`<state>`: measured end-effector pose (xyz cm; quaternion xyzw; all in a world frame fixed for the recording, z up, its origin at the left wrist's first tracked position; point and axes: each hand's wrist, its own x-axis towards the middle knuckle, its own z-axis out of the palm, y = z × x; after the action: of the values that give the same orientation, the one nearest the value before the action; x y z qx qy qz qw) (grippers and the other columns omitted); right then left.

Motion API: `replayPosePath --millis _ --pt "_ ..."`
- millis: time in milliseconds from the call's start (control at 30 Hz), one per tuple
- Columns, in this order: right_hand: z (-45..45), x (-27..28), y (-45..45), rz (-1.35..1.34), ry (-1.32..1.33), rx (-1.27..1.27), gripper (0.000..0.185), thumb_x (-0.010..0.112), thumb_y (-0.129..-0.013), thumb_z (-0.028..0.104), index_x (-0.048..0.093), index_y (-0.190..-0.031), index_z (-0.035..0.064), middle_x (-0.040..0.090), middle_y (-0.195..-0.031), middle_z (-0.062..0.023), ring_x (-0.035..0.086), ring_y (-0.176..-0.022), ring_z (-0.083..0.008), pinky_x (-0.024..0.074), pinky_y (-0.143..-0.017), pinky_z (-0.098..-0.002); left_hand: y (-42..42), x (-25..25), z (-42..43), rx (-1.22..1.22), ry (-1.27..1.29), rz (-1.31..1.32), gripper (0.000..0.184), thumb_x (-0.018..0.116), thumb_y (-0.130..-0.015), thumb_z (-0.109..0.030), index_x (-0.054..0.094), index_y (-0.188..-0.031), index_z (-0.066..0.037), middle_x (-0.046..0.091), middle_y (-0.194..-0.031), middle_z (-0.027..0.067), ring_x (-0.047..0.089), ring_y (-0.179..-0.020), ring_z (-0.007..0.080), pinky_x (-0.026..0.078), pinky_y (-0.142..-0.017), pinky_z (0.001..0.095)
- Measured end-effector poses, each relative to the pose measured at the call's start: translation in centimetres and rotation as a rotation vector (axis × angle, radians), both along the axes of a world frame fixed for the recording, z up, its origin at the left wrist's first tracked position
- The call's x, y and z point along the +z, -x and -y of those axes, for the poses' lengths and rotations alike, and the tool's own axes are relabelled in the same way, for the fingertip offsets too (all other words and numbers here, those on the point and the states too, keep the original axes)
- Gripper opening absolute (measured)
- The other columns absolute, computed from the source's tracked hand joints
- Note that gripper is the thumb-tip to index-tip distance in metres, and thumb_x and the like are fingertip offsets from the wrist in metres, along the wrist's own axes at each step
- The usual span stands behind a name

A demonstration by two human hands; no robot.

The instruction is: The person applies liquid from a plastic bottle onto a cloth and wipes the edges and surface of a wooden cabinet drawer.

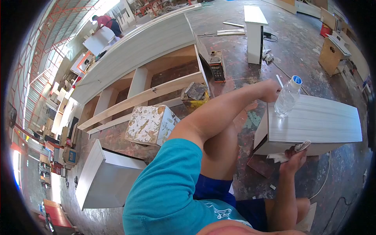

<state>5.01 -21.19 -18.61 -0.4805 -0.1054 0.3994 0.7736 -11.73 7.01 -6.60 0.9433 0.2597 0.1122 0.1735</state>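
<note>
A box-like panel piece (313,119) with a pale wood-grain top stands in front of me at the right. On its left part a clear plastic bottle (287,98) with a blue cap stands upright. My left hand (271,91) is closed at the panel's far left corner, just left of the bottle, on a thin white strip (279,81). At the near edge of the top, my right hand (296,157) is wrapped round a white cloth (279,157), part of which hangs out to the left.
A long wooden frame (141,88) lies at the left, near a paint-spattered box (145,124). A tin (216,66) stands behind my left arm. A white upright unit (254,35) is farther back. Another person (107,25) bends over a panel at the upper left.
</note>
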Motion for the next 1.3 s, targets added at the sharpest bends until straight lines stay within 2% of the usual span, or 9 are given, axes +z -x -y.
replayPosePath --millis 67,167,267,433,500,600,867,967,1300 --pt "-0.7 0.6 -0.6 0.049 -0.016 -0.105 0.050 0.053 -0.107 0.050 0.057 -0.130 0.0060 0.060 -0.114 -0.0058 0.060 -0.094 -0.0162 0.0519 -0.074 -0.0311 0.2 0.3 0.5 0.005 0.033 0.022 0.040 0.062 -0.092 -0.043 0.075 -0.104 -0.007 0.072 -0.104 0.0238 0.067 -0.101 0.0448 0.054 -0.087 0.0489" --pt "-1.5 5.2 -1.0 -0.016 0.069 -0.253 0.036 0.044 -0.111 0.047 0.056 -0.114 0.0132 0.053 -0.083 0.0017 0.046 -0.064 -0.0096 0.0403 -0.056 -0.0261 0.5 0.1 0.5 -0.004 0.040 0.077 0.039 0.061 -0.092 -0.042 0.075 -0.104 -0.007 0.072 -0.104 0.0238 0.067 -0.100 0.0448 0.054 -0.087 0.0489" --pt "-1.4 2.4 -3.0 -0.074 -0.006 -0.171 0.052 0.053 -0.107 0.049 0.050 -0.139 0.0089 0.059 -0.115 -0.0039 0.058 -0.092 -0.0159 0.0516 -0.072 -0.0310 0.7 0.3 0.5 0.009 0.034 0.051 0.038 0.060 -0.093 -0.040 0.075 -0.103 -0.007 0.072 -0.103 0.0239 0.067 -0.099 0.0446 0.053 -0.086 0.0490" --pt "-0.5 -4.9 -2.7 -0.098 -0.587 0.416 0.052 0.053 -0.107 0.046 0.046 -0.145 0.0116 0.056 -0.126 -0.0056 0.059 -0.103 -0.0207 0.0529 -0.079 -0.0328 1.0 0.0 0.6 0.054 0.109 0.069 0.040 0.057 -0.094 -0.040 0.075 -0.102 -0.006 0.072 -0.102 0.0241 0.068 -0.097 0.0443 0.053 -0.084 0.0490" --pt "-0.7 -4.8 -2.2 -0.063 -0.545 0.328 0.047 0.051 -0.107 0.048 0.048 -0.137 0.0126 0.054 -0.113 -0.0037 0.054 -0.091 -0.0175 0.0480 -0.072 -0.0314 1.0 0.8 0.7 0.055 0.167 0.006 0.041 0.061 -0.093 -0.040 0.072 -0.109 -0.003 0.071 -0.107 0.0259 0.067 -0.101 0.0457 0.053 -0.088 0.0491" --pt "-1.7 3.7 0.7 0.032 -0.003 -0.230 0.043 0.047 -0.108 0.054 0.053 -0.121 0.0135 0.053 -0.084 0.0004 0.045 -0.064 -0.0099 0.0382 -0.055 -0.0277 1.0 0.6 0.7 0.082 0.198 -0.017 0.043 0.057 -0.095 -0.042 0.074 -0.107 -0.005 0.072 -0.106 0.0250 0.067 -0.101 0.0454 0.052 -0.089 0.0493" --pt "-1.1 3.3 -1.6 -0.030 -0.012 -0.176 0.041 0.053 -0.107 0.049 0.056 -0.123 0.0117 0.057 -0.091 -0.0006 0.053 -0.069 -0.0105 0.0408 -0.056 -0.0244 1.2 0.5 0.8 0.091 0.206 0.011 0.046 0.053 -0.096 -0.045 0.075 -0.108 -0.006 0.072 -0.107 0.0244 0.067 -0.104 0.0447 0.052 -0.090 0.0489" --pt "0.1 0.3 0.2 0.102 0.005 0.020 0.052 0.059 -0.105 0.045 0.053 -0.139 0.0060 0.058 -0.122 -0.0058 0.059 -0.097 -0.0153 0.0494 -0.065 -0.0281 1.1 0.7 1.0 0.108 0.208 -0.011 0.047 0.052 -0.097 -0.046 0.075 -0.110 -0.007 0.072 -0.107 0.0243 0.067 -0.104 0.0446 0.052 -0.091 0.0490" --pt "-0.9 3.6 -6.2 0.005 0.116 -0.276 0.047 0.056 -0.106 0.048 0.055 -0.133 0.0092 0.059 -0.116 -0.0040 0.058 -0.095 -0.0137 0.0505 -0.067 -0.0308 1.1 1.0 0.9 0.080 0.215 -0.025 0.042 0.061 -0.094 -0.039 0.071 -0.115 -0.004 0.072 -0.107 0.0264 0.067 -0.102 0.0462 0.053 -0.088 0.0489"
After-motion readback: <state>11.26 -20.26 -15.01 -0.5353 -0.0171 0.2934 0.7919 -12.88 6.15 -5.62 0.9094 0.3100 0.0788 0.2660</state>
